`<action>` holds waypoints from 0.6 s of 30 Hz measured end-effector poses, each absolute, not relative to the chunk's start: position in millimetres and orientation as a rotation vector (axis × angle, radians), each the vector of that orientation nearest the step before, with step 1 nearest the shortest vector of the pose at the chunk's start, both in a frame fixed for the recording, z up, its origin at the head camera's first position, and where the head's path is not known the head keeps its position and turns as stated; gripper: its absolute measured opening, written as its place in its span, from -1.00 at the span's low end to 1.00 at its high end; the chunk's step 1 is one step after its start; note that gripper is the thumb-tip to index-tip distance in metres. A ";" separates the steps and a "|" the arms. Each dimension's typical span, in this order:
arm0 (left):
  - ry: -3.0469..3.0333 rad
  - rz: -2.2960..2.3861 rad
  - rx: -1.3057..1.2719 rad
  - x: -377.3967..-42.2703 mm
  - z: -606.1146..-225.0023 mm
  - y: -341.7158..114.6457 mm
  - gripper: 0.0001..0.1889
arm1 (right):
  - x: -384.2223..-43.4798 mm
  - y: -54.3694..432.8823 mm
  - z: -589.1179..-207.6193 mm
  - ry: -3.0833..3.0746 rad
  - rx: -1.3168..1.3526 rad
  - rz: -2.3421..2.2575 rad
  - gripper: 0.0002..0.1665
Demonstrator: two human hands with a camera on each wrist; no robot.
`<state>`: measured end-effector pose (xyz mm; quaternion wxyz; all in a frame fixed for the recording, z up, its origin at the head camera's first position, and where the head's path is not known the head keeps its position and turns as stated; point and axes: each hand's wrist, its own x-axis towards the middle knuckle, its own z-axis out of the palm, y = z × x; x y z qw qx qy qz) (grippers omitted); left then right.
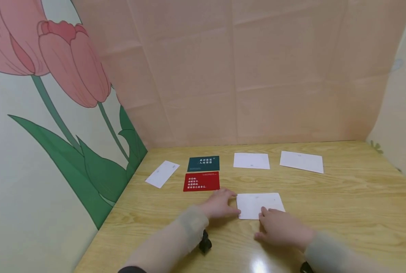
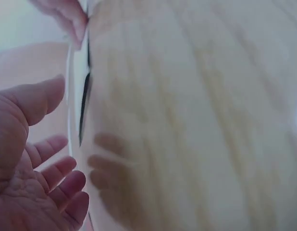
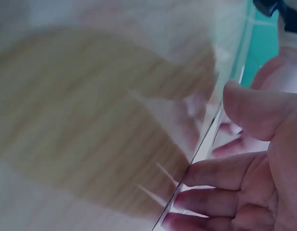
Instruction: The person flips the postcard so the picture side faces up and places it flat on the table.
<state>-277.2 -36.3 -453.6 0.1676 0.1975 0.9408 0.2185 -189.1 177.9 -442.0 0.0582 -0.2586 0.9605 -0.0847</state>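
Right now, the near white card is lying on the wooden bench, showing small faint print (too tiny to make out from here). The left hand is bracketing its left edge, thumb standing wide of the fingers, fingertips at the corners. Across from it, the right hand is resting its extended fingers over the lower right part, thumb sitting apart on the side toward the person.

Up and left, the lettering is catching the eye! The red card is carrying four lines of white Chinese characters, with finer print along its top. Just behind, the green card is displaying two larger lines, also in white Chinese characters. A slanted white card is lying left of that pair, while a middle white card and a rightmost white card are occupying the back, all bearing tiny marks.
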 end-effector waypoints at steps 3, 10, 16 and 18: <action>2.698 0.615 0.533 -276.6 -456.6 -31.9 -0.30 | -184.5 167.5 -442.2 2.935 -0.781 -0.258 -0.22; 2.709 0.600 0.460 -276.2 -457.3 -26.4 -0.26 | -175.3 154.2 -443.6 2.913 -0.742 -0.298 -0.19; 2.665 0.578 0.378 -276.9 -452.0 -27.3 -0.29 | -182.6 160.8 -445.6 2.932 -0.950 -0.316 -0.61; 2.654 0.561 0.373 -277.0 -451.6 -28.4 -0.29 | -191.2 168.2 -448.2 2.930 -1.029 -0.378 -0.77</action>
